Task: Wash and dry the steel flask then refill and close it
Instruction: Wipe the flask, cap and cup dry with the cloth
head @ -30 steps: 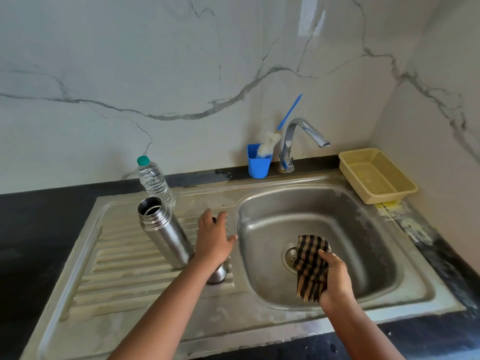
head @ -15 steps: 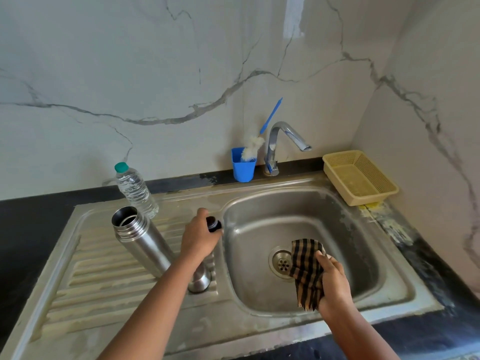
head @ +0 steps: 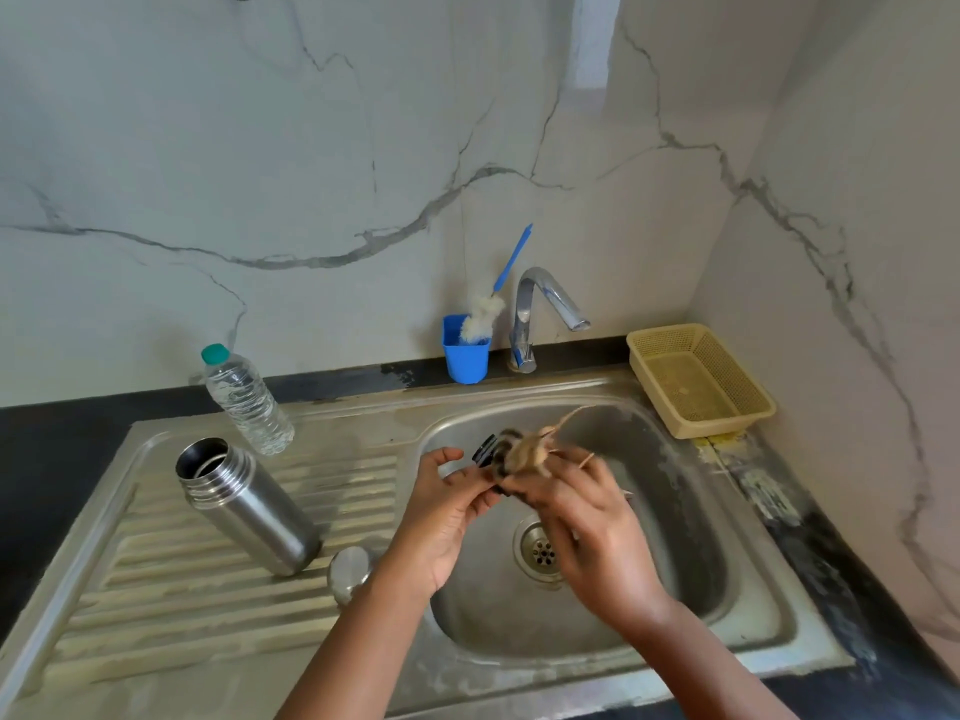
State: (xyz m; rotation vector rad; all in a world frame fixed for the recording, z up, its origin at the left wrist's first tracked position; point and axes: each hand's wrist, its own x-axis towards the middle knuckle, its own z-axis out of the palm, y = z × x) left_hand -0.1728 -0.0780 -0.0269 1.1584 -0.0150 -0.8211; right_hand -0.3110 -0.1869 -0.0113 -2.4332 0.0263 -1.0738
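Above the steel sink basin (head: 691, 537), the left hand (head: 441, 517) is pinching a small black flask stopper (head: 485, 452); the right hand (head: 587, 527) is gripping a blurred checked cloth (head: 524, 454) against it. The open cylindrical steel flask (head: 244, 504) is standing at nine o'clock, with no readable writing.

Head-worn wide-angle view, looking forward and down, sink (head: 597, 662) close

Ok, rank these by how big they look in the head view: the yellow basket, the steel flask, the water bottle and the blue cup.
1. yellow basket
2. steel flask
3. water bottle, though it stands farther from the camera than the flask, so the real gap is unsure
4. blue cup
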